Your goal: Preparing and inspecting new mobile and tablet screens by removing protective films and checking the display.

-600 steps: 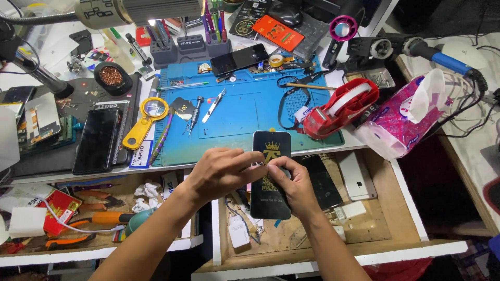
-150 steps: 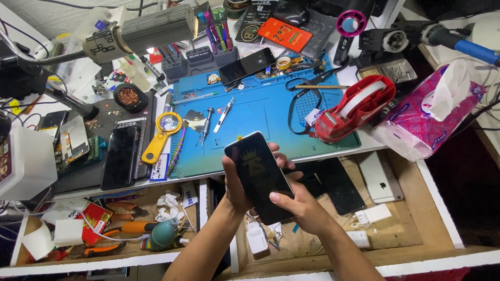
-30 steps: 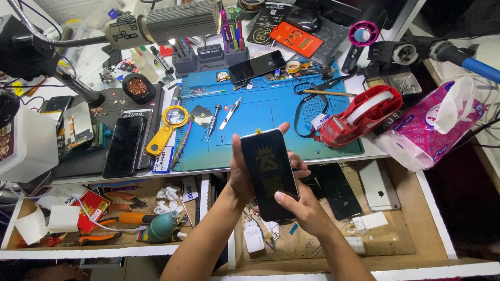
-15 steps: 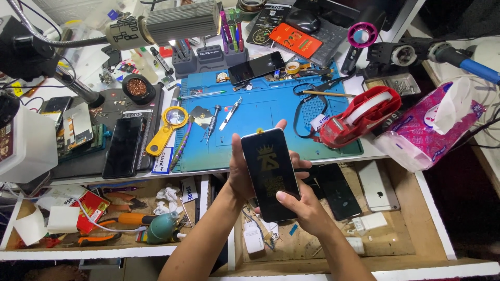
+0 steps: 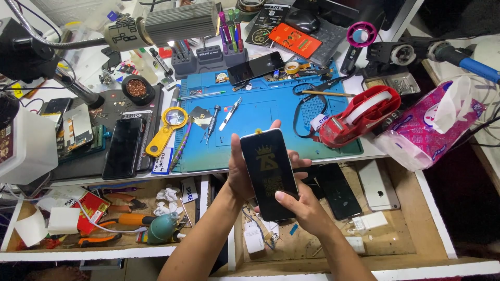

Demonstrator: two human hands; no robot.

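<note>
Barely shifting since a second ago, I'm cradling the black phone [image 5: 271,174] upright in my left hand [image 5: 240,171], right hand [image 5: 304,208] clamping its lower edge.

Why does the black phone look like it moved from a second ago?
No, it has barely moved: the black phone sits just below the blue mat, held in both hands as before.

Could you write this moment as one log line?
left hand: cradles phone from behind | right hand: thumb on phone's lower screen | place: above open drawer, before blue mat
</note>
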